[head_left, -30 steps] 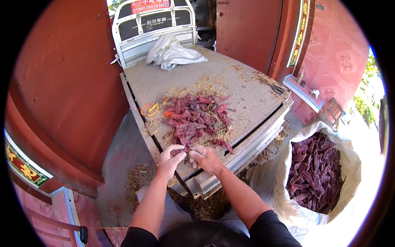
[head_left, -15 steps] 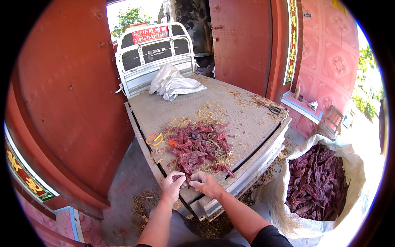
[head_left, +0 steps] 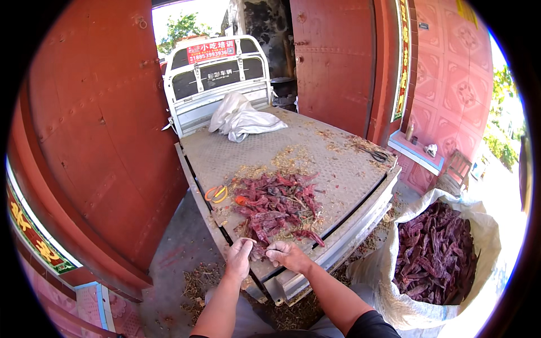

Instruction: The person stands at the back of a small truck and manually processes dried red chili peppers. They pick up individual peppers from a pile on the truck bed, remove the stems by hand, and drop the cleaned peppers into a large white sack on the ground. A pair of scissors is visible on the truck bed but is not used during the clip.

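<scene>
A heap of dried red chili peppers [head_left: 279, 200] lies on the near part of a metal truck bed, mixed with pale stems and bits. My left hand [head_left: 239, 260] is closed at the heap's near edge, with a thin pale stem [head_left: 248, 239] showing at its fingertips. Just to its right, my right hand [head_left: 288, 256] is pinched shut beside dark red peppers; its fingers hide whatever is between them. Left of the heap lie orange-and-yellow-handled scissors [head_left: 216, 194]. One brighter orange-red pepper [head_left: 241, 200] sits at the heap's left side.
At my right stands a large white woven sack [head_left: 376, 276] filled with dried peppers. A crumpled white sack [head_left: 248, 121] and dark-handled scissors [head_left: 376, 154] lie farther back on the truck bed [head_left: 332, 180]. Red metal doors [head_left: 101, 112] flank it. Plant scraps litter the ground.
My hands have drawn slightly apart. A thin pale stem now shows at my left fingertips, where a dark red piece showed before. The view has shifted slightly.
</scene>
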`<state>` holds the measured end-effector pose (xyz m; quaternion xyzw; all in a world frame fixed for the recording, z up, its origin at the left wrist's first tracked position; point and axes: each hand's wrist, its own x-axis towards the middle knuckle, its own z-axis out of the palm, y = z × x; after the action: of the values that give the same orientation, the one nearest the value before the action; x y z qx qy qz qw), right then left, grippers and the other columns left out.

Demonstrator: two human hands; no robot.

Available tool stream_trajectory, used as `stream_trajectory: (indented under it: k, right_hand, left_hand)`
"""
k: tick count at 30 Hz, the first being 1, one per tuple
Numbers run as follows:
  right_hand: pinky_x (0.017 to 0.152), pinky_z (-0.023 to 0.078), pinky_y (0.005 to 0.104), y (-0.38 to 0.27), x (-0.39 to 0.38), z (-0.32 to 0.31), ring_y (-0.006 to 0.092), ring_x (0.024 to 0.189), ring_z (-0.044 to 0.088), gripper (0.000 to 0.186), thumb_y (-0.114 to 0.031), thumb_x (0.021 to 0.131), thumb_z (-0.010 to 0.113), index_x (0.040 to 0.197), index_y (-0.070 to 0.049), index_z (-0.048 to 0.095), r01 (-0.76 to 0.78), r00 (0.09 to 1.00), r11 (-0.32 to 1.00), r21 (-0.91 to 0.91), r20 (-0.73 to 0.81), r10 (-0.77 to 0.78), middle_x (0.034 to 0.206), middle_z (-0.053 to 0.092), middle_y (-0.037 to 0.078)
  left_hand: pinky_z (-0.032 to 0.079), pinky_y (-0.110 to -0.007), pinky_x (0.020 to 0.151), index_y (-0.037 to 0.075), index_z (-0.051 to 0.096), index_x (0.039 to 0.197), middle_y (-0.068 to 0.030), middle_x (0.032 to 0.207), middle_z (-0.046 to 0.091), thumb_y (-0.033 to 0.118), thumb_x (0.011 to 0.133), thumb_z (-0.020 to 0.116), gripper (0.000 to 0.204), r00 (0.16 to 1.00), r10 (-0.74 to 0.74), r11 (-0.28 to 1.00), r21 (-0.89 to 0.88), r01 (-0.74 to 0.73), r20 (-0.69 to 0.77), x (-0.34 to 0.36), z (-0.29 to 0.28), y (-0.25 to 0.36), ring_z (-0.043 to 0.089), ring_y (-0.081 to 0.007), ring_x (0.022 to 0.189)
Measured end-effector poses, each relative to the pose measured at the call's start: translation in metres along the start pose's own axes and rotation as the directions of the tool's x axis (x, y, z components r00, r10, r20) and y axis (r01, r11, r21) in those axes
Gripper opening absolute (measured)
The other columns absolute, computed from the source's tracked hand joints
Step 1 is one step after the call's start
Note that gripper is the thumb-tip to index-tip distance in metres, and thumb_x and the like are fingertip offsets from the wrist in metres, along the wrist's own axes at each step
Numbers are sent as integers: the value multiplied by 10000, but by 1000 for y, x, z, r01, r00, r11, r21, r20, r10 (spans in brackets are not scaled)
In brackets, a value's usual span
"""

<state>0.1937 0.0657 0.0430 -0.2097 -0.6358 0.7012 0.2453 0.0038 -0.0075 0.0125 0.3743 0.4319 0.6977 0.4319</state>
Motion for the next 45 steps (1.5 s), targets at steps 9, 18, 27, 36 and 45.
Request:
stream_trajectory:
  k: [9,18,27,36,45]
  right_hand:
    - [623,471,236,3,0,4,64,668,554,177,-198,1006,621,1103,-50,632,68,993,995,68,-97,-61,811,610,-29]
    - [646,477,233,2,-1,4,68,711,575,182,-173,997,636,1146,-69,630,31,995,999,35,-92,-28,886,639,-24]
    - [707,473,232,6,-2,6,57,762,558,236,-92,981,624,1210,-39,610,148,987,989,25,-74,-146,944,626,-22]
    - [638,486,265,2,-6,7,82,663,576,223,-230,1025,593,906,-45,630,92,980,981,-169,-160,-119,751,620,-6]
    - [650,477,256,6,-5,7,75,686,571,184,-234,1004,629,1022,-53,660,156,974,988,-16,-164,-156,766,617,-16]
  left_hand:
    - [457,-261,608,80,610,980,-32,797,663,242,1009,597,165,999,29,986,-163,-33,-28,1,1,1,602,-121,655]
    - [458,-261,602,86,604,983,-26,792,657,221,1013,590,139,998,25,988,-153,-34,-59,1,1,0,601,-119,650]
    - [463,-258,607,78,623,989,-28,801,666,206,1008,605,131,998,32,982,-185,-41,-52,2,0,-1,610,-122,653]
    - [454,-254,610,79,632,1001,-18,801,664,200,997,624,121,998,30,988,-149,-38,-56,2,-1,-2,604,-112,655]
    - [450,-251,612,82,631,1006,-13,813,660,204,990,634,123,999,34,991,-130,-39,-41,3,-4,-6,599,-107,664]
